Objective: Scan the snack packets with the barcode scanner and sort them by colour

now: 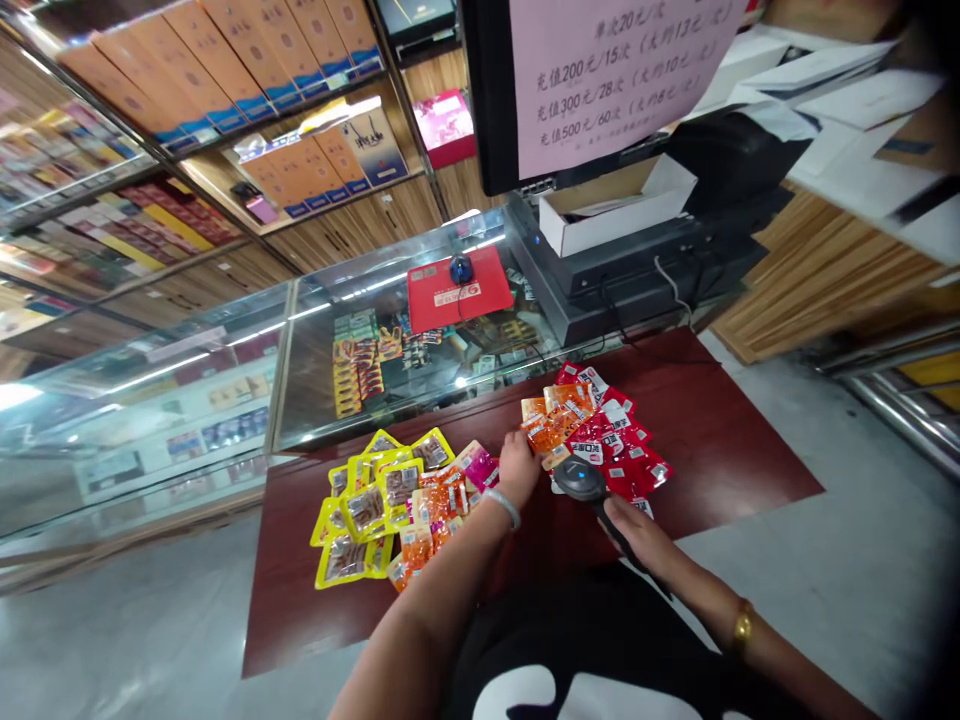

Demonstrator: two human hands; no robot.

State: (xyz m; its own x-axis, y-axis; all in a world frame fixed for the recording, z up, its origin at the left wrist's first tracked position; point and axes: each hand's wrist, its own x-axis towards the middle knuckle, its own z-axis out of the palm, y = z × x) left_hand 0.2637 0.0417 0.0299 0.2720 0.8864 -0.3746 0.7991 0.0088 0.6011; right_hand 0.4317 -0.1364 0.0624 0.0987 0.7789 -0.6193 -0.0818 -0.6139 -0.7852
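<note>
My right hand (634,528) is wrapped round the handle of a dark barcode scanner (581,480), whose head is over the near edge of the right-hand packets. My left hand (519,465) has its fingers curled at the left edge of an orange snack packet (541,432), seemingly pinching it. Several red snack packets (622,450) lie spread beside and under the orange ones. Left of my left forearm are more orange packets (439,500), a magenta packet (478,465) and a heap of yellow-edged packets (365,508).
The packets lie on a dark red board (720,430) by a glass counter (315,400). On the counter are a red mat (457,290) with a mouse (460,268), and a black till (637,270) bearing a white box (600,215). Above hangs a pink sign (600,70).
</note>
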